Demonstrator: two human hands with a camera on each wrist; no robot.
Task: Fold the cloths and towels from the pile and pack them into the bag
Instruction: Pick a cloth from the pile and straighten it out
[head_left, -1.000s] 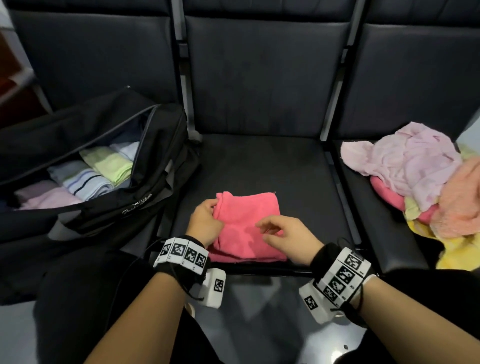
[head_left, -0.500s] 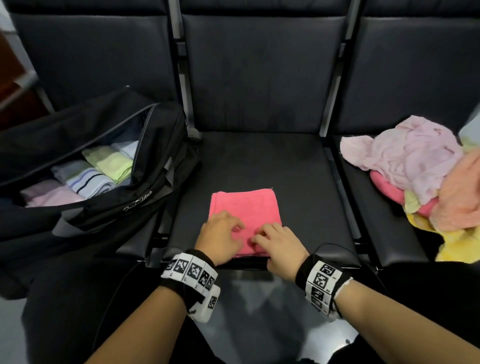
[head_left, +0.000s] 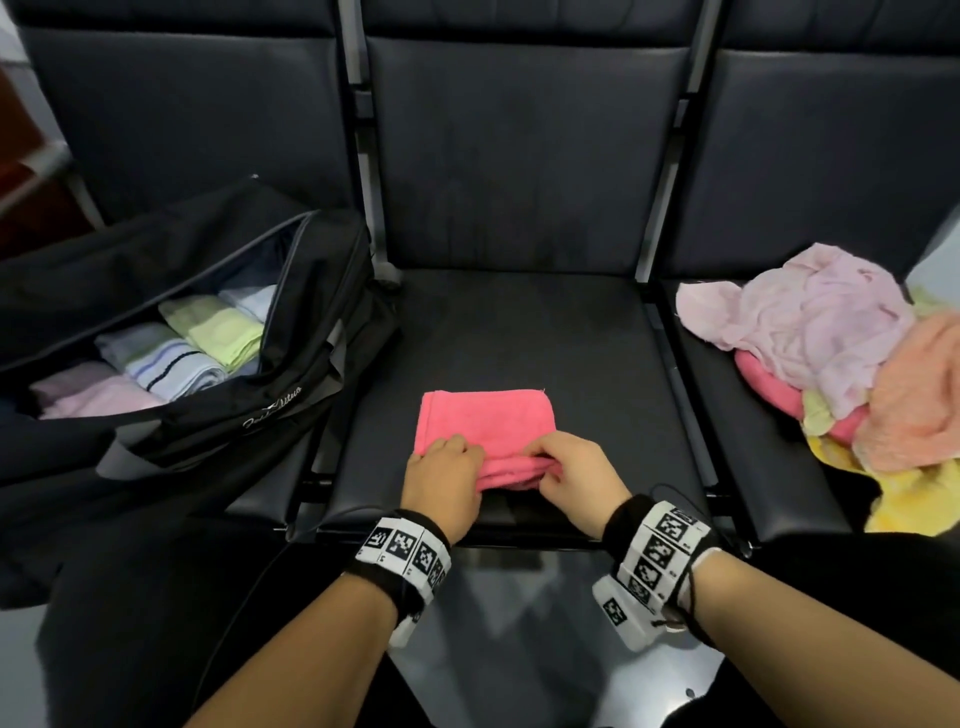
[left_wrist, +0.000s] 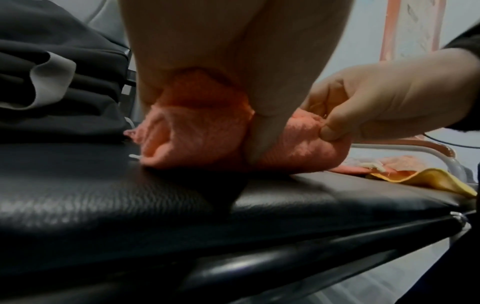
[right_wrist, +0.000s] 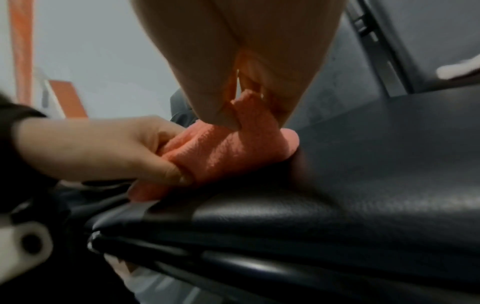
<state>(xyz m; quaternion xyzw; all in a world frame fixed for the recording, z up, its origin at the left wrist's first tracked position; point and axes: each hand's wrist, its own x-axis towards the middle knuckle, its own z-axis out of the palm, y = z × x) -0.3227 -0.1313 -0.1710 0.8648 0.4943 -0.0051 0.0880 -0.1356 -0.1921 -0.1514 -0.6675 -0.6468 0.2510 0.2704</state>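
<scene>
Pink terry defined the folded pink towel (head_left: 485, 423), which lay at the centre of the head view on the black leather seat (head_left: 519, 332). Its near edge was bunched and lifted between both hands. The left hand (head_left: 444, 475) covered the lower-left corner, so the fingertips there were hidden; the left wrist view showed its thumb and fingers curled round the bunched fabric. The right hand (head_left: 579, 475) pinched the lower-right corner, thumb under and fingers over, as the left wrist view confirmed.

At the left of the frame stood the open black duffel bag (head_left: 311, 395), its left end cut off by the frame edge. White script on its side panel was too small to read. Inside it lay a folded green towel (head_left: 218, 332), a striped towel (head_left: 166, 364) and a pale pink towel (head_left: 98, 395), with a further pale item partly hidden behind the zip edge. Printed square-code markers showed on the wrist bands (head_left: 402, 548).

At the right edge, the pile of unfolded cloths (head_left: 831, 364) was cut off; only the head view showed its full colours. The wrist views were blurred and rendered the towel orange.
</scene>
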